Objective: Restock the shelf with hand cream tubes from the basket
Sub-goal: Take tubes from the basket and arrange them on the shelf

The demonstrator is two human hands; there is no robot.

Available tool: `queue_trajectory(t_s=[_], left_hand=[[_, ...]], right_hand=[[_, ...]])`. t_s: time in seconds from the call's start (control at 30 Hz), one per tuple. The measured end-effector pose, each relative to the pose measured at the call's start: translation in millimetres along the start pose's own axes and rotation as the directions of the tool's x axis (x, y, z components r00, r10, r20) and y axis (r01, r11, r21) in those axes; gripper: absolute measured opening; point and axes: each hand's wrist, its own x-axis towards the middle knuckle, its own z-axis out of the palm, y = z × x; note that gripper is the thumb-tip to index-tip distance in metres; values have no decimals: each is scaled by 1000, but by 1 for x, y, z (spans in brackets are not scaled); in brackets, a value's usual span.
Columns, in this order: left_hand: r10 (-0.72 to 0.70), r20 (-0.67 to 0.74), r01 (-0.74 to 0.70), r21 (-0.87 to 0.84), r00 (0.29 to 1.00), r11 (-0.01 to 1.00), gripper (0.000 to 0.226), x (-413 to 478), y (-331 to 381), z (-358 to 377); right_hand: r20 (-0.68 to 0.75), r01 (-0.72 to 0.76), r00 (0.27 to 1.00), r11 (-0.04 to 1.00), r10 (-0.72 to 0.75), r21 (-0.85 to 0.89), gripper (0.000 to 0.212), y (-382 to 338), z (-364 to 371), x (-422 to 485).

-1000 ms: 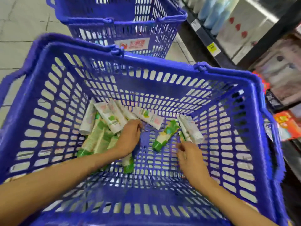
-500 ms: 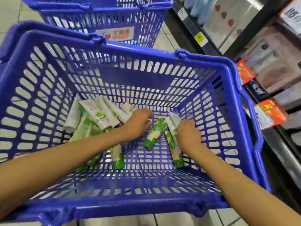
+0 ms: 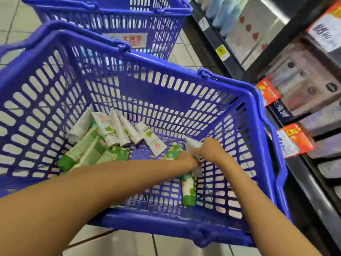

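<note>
Both my hands reach into the blue basket [image 3: 184, 78]. My left hand [image 3: 187, 159] grips a green-and-white hand cream tube [image 3: 188, 189] whose green cap points toward me. My right hand [image 3: 210, 149] closes on the flat end of another white tube [image 3: 191, 142] right beside it. The two hands touch at the fingertips. Several more hand cream tubes [image 3: 110, 133] lie in a heap on the basket floor at the left. The shelf [image 3: 302, 174] runs along the right side.
A second blue basket [image 3: 144, 21] stands on the tiled floor behind the first. The shelf holds boxed goods [image 3: 306, 84], with orange price tags [image 3: 293, 139] hanging from its edges and a yellow label [image 3: 222, 51] farther back.
My left hand has moved right, off the heap, to meet my right hand. Both now hold tubes at the basket's right side. The view has swung left and back.
</note>
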Motion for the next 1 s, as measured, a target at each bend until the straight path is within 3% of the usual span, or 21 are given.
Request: queue_trajectory(t_s=[0.07,0.17,0.3,0.4,0.5,0.6,0.7,0.87,0.93,1.0], left_hand=[[-17,86,16,18,996,1000,30,3,-2,-7],[-20,207,34,-63,978,997,18,-5,-2,-17],[-108,257,205,-390,960,898,4,-26,-1,-40],[-43,206,143,-497,978,856,20,-43,2,-68],[50,184,91,-681,982,727,18,-78,16,-90],[274,206,2,-803,939,597,14,-111,39,-92],[415,276,-28,-804,867,594,29,-134,61,-73],[548,430,-32,-765,718,643,32,-163,112,-7],[591,451,-86,-743,669,664,31,-176,134,26],[618,482,-116,-723,621,681,31,-189,153,62]], right_hand=[[66,-14,998,1000,15,-9,21,3,4,-2],[134,-163,983,930,125,329,24,12,10,-3],[259,-318,948,553,185,770,26,8,-3,-6],[261,-292,955,289,142,912,28,4,-21,-18],[203,-203,979,71,5,977,8,8,-32,-48],[42,-38,985,30,-167,999,13,25,-40,-89],[-28,43,969,57,-245,997,17,48,-49,-135],[-160,181,977,149,-144,972,24,107,-58,-208],[-212,218,975,104,-62,971,20,137,-57,-242],[-241,241,970,-11,8,970,26,172,-52,-279]])
